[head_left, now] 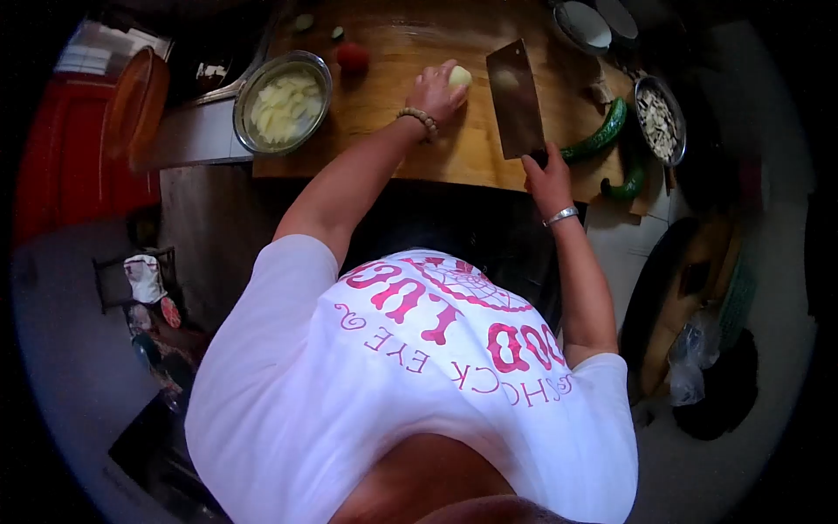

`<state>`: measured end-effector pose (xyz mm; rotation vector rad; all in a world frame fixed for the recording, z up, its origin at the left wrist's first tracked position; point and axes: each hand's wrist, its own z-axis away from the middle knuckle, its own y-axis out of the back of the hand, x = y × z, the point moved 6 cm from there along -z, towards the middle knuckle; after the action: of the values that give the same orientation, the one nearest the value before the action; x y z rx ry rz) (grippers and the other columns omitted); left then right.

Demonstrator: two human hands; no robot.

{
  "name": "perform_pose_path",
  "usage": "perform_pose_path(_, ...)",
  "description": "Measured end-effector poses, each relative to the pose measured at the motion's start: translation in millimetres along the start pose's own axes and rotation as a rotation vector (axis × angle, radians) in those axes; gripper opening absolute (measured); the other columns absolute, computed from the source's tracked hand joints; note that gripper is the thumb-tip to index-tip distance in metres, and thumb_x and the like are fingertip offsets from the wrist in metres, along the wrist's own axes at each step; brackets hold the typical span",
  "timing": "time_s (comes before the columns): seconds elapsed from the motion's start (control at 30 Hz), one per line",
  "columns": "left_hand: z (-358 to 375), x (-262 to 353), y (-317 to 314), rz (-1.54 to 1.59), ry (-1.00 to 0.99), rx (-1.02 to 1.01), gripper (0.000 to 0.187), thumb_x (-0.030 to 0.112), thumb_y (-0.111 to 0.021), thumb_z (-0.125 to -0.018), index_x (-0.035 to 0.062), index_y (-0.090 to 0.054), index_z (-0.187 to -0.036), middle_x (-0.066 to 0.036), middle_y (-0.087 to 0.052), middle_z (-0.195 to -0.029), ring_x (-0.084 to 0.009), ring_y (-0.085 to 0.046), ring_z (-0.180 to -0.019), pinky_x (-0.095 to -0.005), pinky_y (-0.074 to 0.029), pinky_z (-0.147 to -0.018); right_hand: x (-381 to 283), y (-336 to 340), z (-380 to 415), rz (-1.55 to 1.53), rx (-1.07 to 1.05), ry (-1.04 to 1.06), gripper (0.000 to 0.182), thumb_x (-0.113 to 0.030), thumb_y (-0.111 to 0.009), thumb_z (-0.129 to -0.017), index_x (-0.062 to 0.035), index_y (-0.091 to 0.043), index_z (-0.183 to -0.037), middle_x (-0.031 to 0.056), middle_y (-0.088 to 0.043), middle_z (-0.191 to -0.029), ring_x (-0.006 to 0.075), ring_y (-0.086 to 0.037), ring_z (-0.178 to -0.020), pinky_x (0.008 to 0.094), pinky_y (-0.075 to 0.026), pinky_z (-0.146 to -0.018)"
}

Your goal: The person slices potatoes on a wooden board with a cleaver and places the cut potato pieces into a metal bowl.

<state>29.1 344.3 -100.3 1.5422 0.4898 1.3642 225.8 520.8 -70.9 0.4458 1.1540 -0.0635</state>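
Note:
My left hand (pixel 434 92) rests on the wooden cutting board (pixel 471 153) and grips a pale peeled potato piece (pixel 460 76) with its fingertips. My right hand (pixel 547 177) is closed round the handle of a broad cleaver (pixel 515 100), whose blade lies over the board just right of the potato. A beaded bracelet sits on my left wrist and a metal bangle on my right.
A steel bowl (pixel 251 87) of potato slices stands at the board's left end. A red tomato (pixel 353 56) lies behind it. Two green cucumbers (pixel 601 133) and a steel dish (pixel 679 122) of sliced bits sit to the right. White bowls (pixel 583 24) are at the back.

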Motion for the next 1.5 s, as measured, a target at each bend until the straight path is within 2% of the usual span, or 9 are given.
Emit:
perform_pose_path(0.33, -7.2, -11.0, -3.9, 0.028, 0.072, 0.014, 0.05, 0.042, -0.048, -0.093, 0.0244, -0.039, -0.139, -0.019, -0.047, -0.128, -0.0406, -0.047, -0.117, -0.0496, -0.042, -0.097, -14.6, -4.6, 7.9, 0.121, 0.037, 0.048, 0.03, -0.016, -0.062, -0.088, 0.0003, -0.048, -0.109, 0.015, -0.061, -0.076, 0.0207, -0.057, -0.055, 0.036, -0.046, -0.05)
perform_pose_path(0.43, -5.9, -10.5, 6.0, 0.048, 0.19, -0.032, 0.053, 0.045, -0.048, -0.093, 0.0221, -0.038, -0.139, -0.021, -0.046, -0.128, -0.0412, -0.049, -0.115, -0.0491, -0.043, -0.097, -23.3, -15.4, 11.3, 0.14, -0.008, 0.037, 0.032, -0.016, -0.061, -0.089, 0.0004, -0.046, -0.112, 0.0203, -0.062, -0.08, 0.0301, -0.062, -0.064, 0.0414, -0.049, -0.057)
perform_pose_path(0.5, -5.7, -10.7, 6.1, 0.052, 0.225, -0.072, 0.055, 0.046, -0.049, -0.093, 0.0196, -0.037, -0.14, -0.023, -0.046, -0.128, -0.0415, -0.05, -0.114, -0.0487, -0.043, -0.096, -24.8, -23.9, 8.2, 0.314, 0.015, 0.184, 0.032, -0.015, -0.059, -0.089, -0.0007, -0.045, -0.113, 0.0237, -0.062, -0.088, 0.0394, -0.062, -0.078, 0.0469, -0.049, -0.064)
perform_pose_path(0.6, -7.2, -16.3, -1.7, 0.167, 0.227, -0.019, 0.057, 0.047, -0.05, -0.093, 0.0123, -0.037, -0.137, -0.027, -0.044, -0.125, -0.0438, -0.053, -0.108, -0.0508, -0.043, -0.094, -42.0, -34.8, 16.1, 0.446, 0.056, 0.299, 0.03, -0.015, -0.058, -0.088, -0.0023, -0.045, -0.112, 0.0248, -0.06, -0.095, 0.0444, -0.059, -0.085, 0.051, -0.048, -0.069)
perform_pose_path(0.8, -9.5, -28.3, -10.7, 0.232, 0.213, -0.004, 0.06, 0.049, -0.052, -0.091, 0.0085, -0.035, -0.132, -0.026, -0.045, -0.127, -0.0439, -0.053, -0.111, -0.0474, -0.046, -0.091, -47.3, -49.7, 24.0, 0.536, 0.045, 0.308, 0.029, -0.016, -0.059, -0.087, -0.0041, -0.045, -0.11, 0.0214, -0.059, -0.095, 0.0433, -0.059, -0.084, 0.0503, -0.049, -0.068)
perform_pose_path(1.0, -17.3, -38.0, -22.3, 0.169, 0.129, 0.003, 0.06, 0.049, -0.053, -0.091, 0.0087, -0.035, -0.132, -0.026, -0.045, -0.127, -0.0436, -0.055, -0.109, -0.0496, -0.047, -0.088, -38.5, -62.8, 6.7, 0.5, -0.02, 0.197, 0.03, -0.016, -0.057, -0.088, -0.0027, -0.043, -0.111, 0.0262, -0.06, -0.092, 0.046, -0.059, -0.081, 0.0519, -0.048, -0.069)
perform_pose_path(1.07, -26.3, -49.3, -36.4, 0.126, -0.009, 0.107, 0.062, 0.049, -0.054, -0.09, 0.0087, -0.034, -0.133, -0.026, -0.045, -0.126, -0.0436, -0.055, -0.108, -0.0496, -0.047, -0.087, -45.6, -68.0, -10.3, 0.473, -0.072, 0.178, 0.031, -0.015, -0.057, -0.088, -0.0018, -0.042, -0.112, 0.0286, -0.061, -0.09, 0.0474, -0.059, -0.081, 0.0528, -0.047, -0.071)
perform_pose_path(1.37, -10.1, -31.4, -4.5, 0.207, 0.114, 0.054, 0.065, 0.055, -0.052, -0.088, 0.0119, -0.038, -0.134, -0.024, -0.046, -0.126, -0.0411, -0.054, -0.11, -0.0491, -0.045, -0.09, -36.6, -101.0, -75.5, 0.545, -0.048, 0.211, 0.033, -0.018, -0.058, -0.087, -0.0008, -0.046, -0.112, 0.0277, -0.063, -0.091, 0.0459, -0.06, -0.087, 0.0511, -0.048, -0.075)
perform_pose_path(1.5, -7.1, -32.9, -0.8, 0.231, 0.121, 0.079, 0.065, 0.058, -0.049, -0.089, 0.0109, -0.04, -0.134, -0.025, -0.048, -0.125, -0.0417, -0.052, -0.11, -0.0495, -0.043, -0.092, -33.3, -78.7, -72.7, 0.329, -0.07, 0.138, 0.036, -0.016, -0.06, -0.086, -0.0014, -0.047, -0.117, 0.0269, -0.064, -0.093, 0.0447, -0.061, -0.087, 0.0495, -0.049, -0.075)
